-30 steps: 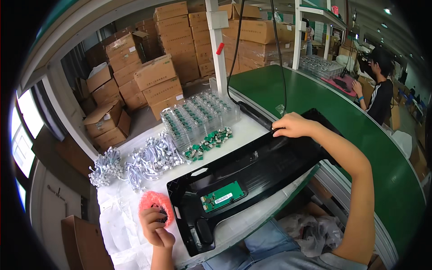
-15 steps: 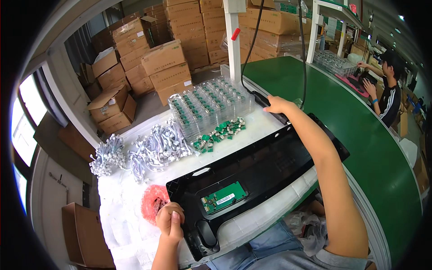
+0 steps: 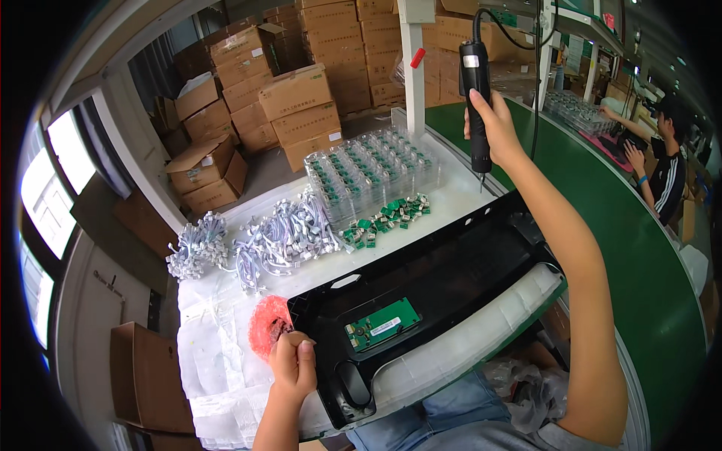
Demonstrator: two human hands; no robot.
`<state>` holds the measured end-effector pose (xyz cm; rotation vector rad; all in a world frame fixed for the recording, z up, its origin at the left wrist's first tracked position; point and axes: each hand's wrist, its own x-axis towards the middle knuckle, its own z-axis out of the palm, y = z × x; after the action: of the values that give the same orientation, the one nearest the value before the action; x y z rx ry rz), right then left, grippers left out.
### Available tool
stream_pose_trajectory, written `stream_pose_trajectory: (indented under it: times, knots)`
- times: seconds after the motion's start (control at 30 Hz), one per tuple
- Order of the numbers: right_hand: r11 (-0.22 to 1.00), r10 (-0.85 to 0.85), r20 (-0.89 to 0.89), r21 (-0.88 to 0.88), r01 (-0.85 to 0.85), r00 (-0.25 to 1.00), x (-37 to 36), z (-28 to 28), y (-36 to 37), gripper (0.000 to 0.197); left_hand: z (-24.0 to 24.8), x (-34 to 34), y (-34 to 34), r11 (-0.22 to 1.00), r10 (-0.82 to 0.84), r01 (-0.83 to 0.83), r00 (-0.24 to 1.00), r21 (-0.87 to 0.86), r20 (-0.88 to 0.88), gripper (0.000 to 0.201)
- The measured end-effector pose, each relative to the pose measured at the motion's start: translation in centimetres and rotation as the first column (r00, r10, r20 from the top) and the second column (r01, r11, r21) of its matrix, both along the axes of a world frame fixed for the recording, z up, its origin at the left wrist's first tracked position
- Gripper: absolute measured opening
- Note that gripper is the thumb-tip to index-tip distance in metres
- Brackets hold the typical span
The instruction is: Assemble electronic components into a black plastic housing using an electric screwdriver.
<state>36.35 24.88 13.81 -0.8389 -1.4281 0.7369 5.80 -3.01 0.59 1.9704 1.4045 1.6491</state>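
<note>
My right hand (image 3: 492, 129) is wrapped round a black corded electric screwdriver (image 3: 475, 79). The tool hangs upright, bit down, over the far right end of the black plastic panel (image 3: 444, 263), apart from it. A green circuit board (image 3: 384, 325) with a white label sits in the panel's recess at the left. My left hand (image 3: 293, 364) is closed at the panel's left edge, next to a red plastic bag (image 3: 268, 325) of small dark parts, likely screws. What its fingers pinch is too small to make out.
Behind the panel lie loose small green boards (image 3: 391, 216), bundles of white cables (image 3: 282, 237) and clear trays of boards (image 3: 372, 167). A green conveyor belt (image 3: 579, 203) runs along the right. A person (image 3: 662, 161) works farther down it. Cardboard boxes (image 3: 297, 105) are stacked behind.
My right hand has lifted the screwdriver from lying beyond the panel to upright in the air. My left hand stays by the red bag. The whole view has shifted slightly.
</note>
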Motion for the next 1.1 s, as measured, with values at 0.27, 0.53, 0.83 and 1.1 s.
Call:
stream_pose_trajectory:
  times: [0.27, 0.53, 0.83, 1.1]
  knots:
    - [0.795, 0.560, -0.497, 0.100, -0.598, 0.662, -3.7, -0.4, -11.8, 0.032, 7.3, 4.7, 2.9, 0.899, -0.057, -0.065, 0.963, -0.432, -0.265, 0.014]
    - [0.810, 0.578, -0.556, 0.301, -0.504, 0.597, -6.6, -0.2, -14.5, 0.036, 6.9, 6.8, 5.1, 0.926, -0.304, 0.191, 0.889, -0.324, -0.343, 0.011]
    - [0.875, 0.480, -0.562, 0.258, -0.409, 0.673, -7.0, -0.6, -14.2, 0.031, 5.9, 6.5, 5.9, 0.927, -0.302, 0.231, 0.927, -0.295, -0.223, 0.010]
    - [0.899, 0.435, -0.555, 0.230, -0.372, 0.709, -7.1, -0.7, -14.1, 0.026, 5.8, 6.9, 5.8, 0.946, -0.296, 0.237, 0.909, -0.220, -0.293, 0.009]
